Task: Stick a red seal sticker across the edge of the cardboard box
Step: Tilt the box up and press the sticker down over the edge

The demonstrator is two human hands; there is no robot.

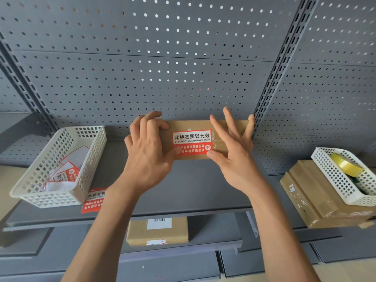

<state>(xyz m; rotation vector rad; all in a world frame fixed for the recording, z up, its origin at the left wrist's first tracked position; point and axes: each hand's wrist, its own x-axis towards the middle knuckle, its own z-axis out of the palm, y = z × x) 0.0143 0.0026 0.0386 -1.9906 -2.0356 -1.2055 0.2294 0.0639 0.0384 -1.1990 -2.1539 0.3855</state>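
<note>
A flat cardboard box (234, 127) lies on the grey shelf (195, 192) against the pegboard. A red seal sticker (192, 143) with white and black lettering lies on the box's top, reaching its near edge. My left hand (148, 151) rests on the box's left part, fingers curled over the far edge, thumb pressing the sticker's lower left corner. My right hand (234, 151) is spread over the box's right part with straight fingers, its thumb pressing the sticker's lower right corner.
A white basket (32, 192) with more red stickers stands at left, and another sticker (94, 201) lies beside it. At right, a white basket (333, 180) holding a yellow tape roll (345, 164) sits on stacked boxes (311, 202). A labelled box (156, 231) is on the lower shelf.
</note>
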